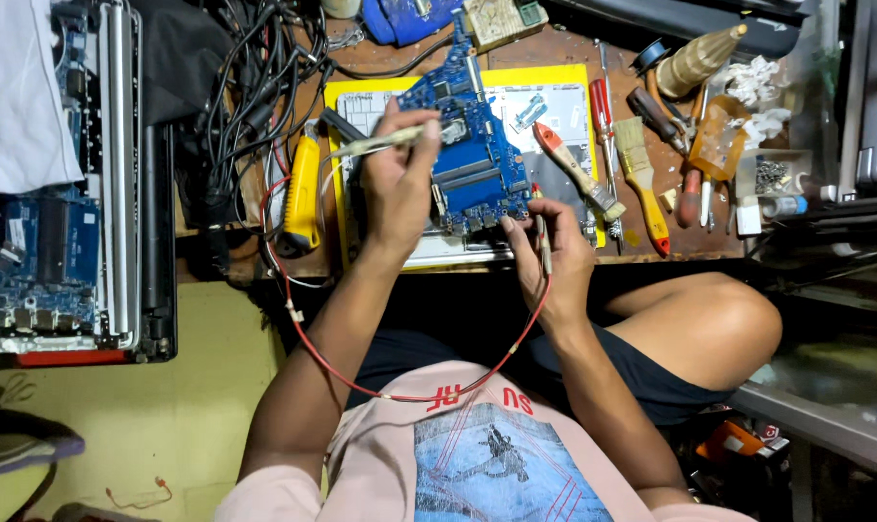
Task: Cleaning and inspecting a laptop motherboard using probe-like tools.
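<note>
while both hands' fingers grip probes, the blue circuit board (472,159) lies on a cluttered wooden bench (554,48).

paintbrush (643,184) | red screwdriver (603,114) | cable tangle (250,68) (black) | yellow tool (303,193)

Glossy blue circuit board (472,159), seemingly worn wooden bench (554,48).

- Two hands: left hand (397,188), right hand (551,259)
- Two blue boards: one board (469,155), another board (34,253)
- Two brushes: one brush (579,172), another brush (641,181)
- One yellow tool (302,196)
- One red wire (414,394)
</note>
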